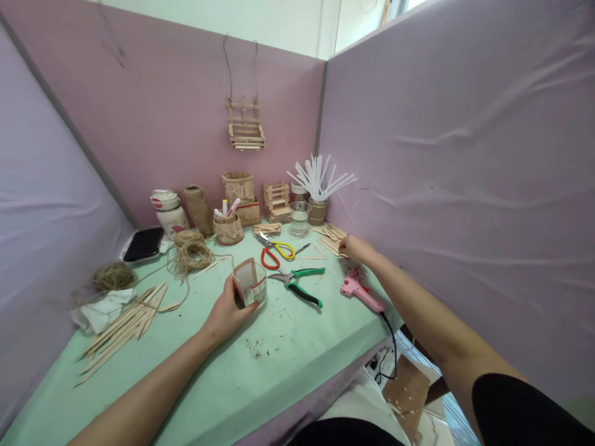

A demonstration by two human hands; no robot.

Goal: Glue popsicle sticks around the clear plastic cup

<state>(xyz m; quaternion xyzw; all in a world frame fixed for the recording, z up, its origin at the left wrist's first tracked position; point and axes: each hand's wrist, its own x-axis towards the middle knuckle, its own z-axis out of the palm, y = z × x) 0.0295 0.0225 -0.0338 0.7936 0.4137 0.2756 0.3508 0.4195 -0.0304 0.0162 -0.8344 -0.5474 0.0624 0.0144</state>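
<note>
left of the glue gun [360,292], the left hand [227,313] wraps the stick-clad cup [250,284] to steady it; beyond the glue gun, the right hand [356,249] curls on loose sticks [331,238], grip unclear.

The cup [251,284] is set just left of the shears [300,286], the glue gun [360,292] to their right. Behind the shears the scissors [275,253] are laid; well left of the shears, sticks [125,325] are spread on the table [279,365].
</note>
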